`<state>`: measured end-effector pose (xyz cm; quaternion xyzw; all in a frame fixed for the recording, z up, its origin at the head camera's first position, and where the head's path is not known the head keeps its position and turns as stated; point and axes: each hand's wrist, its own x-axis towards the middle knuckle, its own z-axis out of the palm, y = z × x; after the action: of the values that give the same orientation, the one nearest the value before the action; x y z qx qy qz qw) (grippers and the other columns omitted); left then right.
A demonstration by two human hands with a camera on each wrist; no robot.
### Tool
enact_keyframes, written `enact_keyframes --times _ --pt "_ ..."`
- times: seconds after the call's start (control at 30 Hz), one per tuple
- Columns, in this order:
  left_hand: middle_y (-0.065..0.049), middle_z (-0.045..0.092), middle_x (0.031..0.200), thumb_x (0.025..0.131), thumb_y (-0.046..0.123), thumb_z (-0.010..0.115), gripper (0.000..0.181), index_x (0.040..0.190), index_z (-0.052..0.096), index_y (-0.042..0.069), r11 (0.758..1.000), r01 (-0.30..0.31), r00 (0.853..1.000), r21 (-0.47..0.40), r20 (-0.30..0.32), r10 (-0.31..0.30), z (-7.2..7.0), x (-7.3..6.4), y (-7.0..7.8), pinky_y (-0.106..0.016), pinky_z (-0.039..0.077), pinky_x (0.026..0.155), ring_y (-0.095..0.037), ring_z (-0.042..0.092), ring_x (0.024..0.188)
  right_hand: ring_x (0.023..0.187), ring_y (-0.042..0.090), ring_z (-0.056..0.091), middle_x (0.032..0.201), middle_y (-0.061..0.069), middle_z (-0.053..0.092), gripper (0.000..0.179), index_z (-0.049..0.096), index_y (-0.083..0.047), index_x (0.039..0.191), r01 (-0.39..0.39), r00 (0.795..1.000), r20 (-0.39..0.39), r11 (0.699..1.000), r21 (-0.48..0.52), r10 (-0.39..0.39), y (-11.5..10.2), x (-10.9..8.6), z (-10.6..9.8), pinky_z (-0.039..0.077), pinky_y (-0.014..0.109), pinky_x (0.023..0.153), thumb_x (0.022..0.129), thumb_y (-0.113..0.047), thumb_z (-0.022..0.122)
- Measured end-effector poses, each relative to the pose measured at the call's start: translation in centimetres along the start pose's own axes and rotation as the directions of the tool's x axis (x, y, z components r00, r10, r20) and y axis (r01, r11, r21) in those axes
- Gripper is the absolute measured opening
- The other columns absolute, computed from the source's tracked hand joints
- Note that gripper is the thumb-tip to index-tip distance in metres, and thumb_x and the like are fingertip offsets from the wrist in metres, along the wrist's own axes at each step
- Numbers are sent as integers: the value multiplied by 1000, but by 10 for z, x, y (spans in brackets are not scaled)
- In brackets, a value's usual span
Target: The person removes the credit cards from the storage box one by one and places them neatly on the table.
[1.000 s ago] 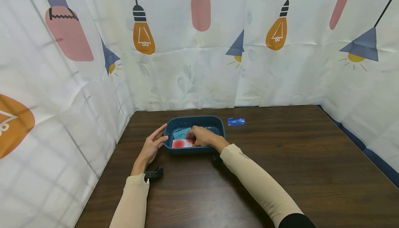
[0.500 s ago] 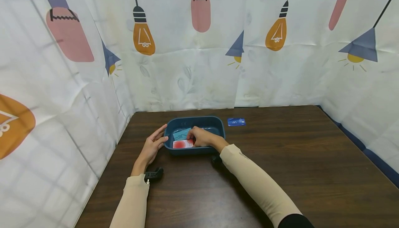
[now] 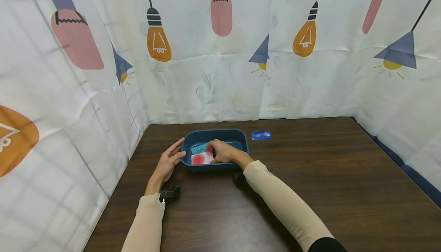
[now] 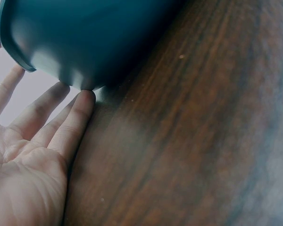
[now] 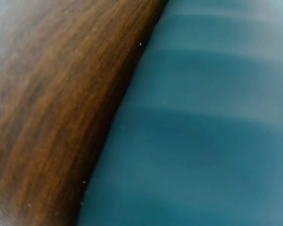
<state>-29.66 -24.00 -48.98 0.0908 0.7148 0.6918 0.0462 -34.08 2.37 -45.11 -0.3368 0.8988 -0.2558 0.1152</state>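
Note:
A dark teal plastic bin [image 3: 242, 137] stands on the table, with two cards visible inside. My left hand [image 3: 167, 164] is at its left end, fingers fairly straight, thumb at the rim. In the left wrist view the fingertips [image 4: 87, 96] touch the outer wall. My right hand [image 3: 224, 151] reaches over the near rim and pinches the right end of a white card with red circles [image 3: 198, 159]. Behind that card lies a light-blue card [image 3: 196, 150], partly covered by it and by the fingers. Only the bin's wall [image 5: 193, 141] and the table show in the right wrist view.
A dark blue card [image 3: 261, 135] lies on the brown wooden table [image 3: 310, 167], just right of the bin. A white curtain [image 3: 193, 83] printed with lamps rises behind the table and along its sides. Dark straps [image 3: 170, 193] are on both wrists.
The white-and-red card has shifted slightly right and up in my right hand, covering more of the light-blue card. My left hand and the bin have stayed in place.

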Motion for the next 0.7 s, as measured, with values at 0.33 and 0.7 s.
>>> enact_keyframes --times 0.33,0.7 --pt "-13 35 165 104 12 57 59 160 38 19 1000 -6 1000 -21 4 6 1 0 0 -15 50 95 -35 37 149 98 18 55 127 10 57 50 63 -8 135 -35 999 -40 999 39 37 -2 -3 -4 51 28 85 89 -19 80" --pt "-13 33 167 104 16 59 61 161 35 17 1000 -10 1000 -18 17 10 0 0 0 -14 48 96 -36 35 150 92 17 60 127 11 62 51 63 -15 137 -31 999 -29 994 103 34 0 -2 -4 53 28 82 89 -17 80"
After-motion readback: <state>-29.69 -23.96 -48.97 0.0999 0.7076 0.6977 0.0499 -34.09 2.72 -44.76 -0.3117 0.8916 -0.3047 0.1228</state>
